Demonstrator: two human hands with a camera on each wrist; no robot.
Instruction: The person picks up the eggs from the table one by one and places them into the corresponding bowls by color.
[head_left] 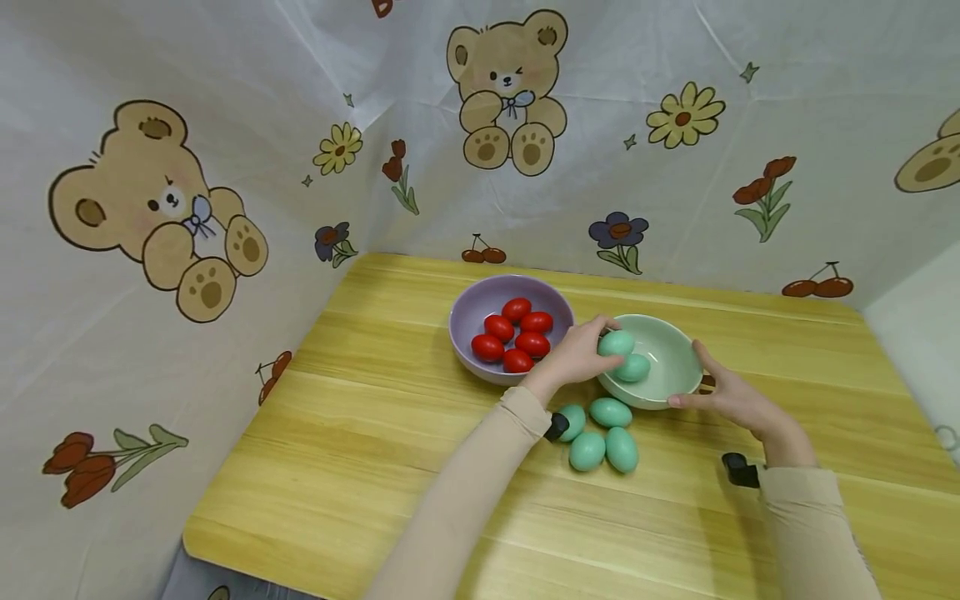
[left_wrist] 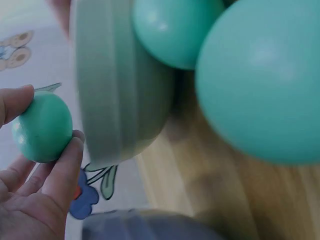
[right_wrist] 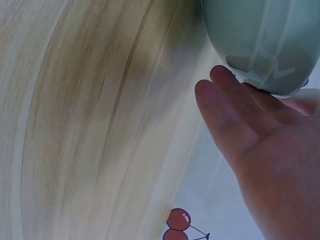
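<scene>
My left hand (head_left: 579, 352) pinches a mint-green egg (left_wrist: 42, 127) between thumb and fingers, at the left rim of a pale green bowl (head_left: 675, 362). A second mint-green egg (head_left: 634, 368) shows inside that bowl, just beside the held one. On the bowl's right side, my right hand (head_left: 738, 400) holds it, thumb at the near edge and a finger at the right rim. The right wrist view shows several fingers (right_wrist: 225, 110) of this hand against the bowl's outer wall. Several more mint-green eggs (head_left: 587, 451) lie on the table in front of the bowl.
Left of the green bowl stands a purple bowl (head_left: 468, 312) with several red eggs (head_left: 498, 327) inside. Both bowls are on a wooden table (head_left: 337, 450). A white cloth (head_left: 420, 83) printed with bears and flowers hangs behind the table and along its left side.
</scene>
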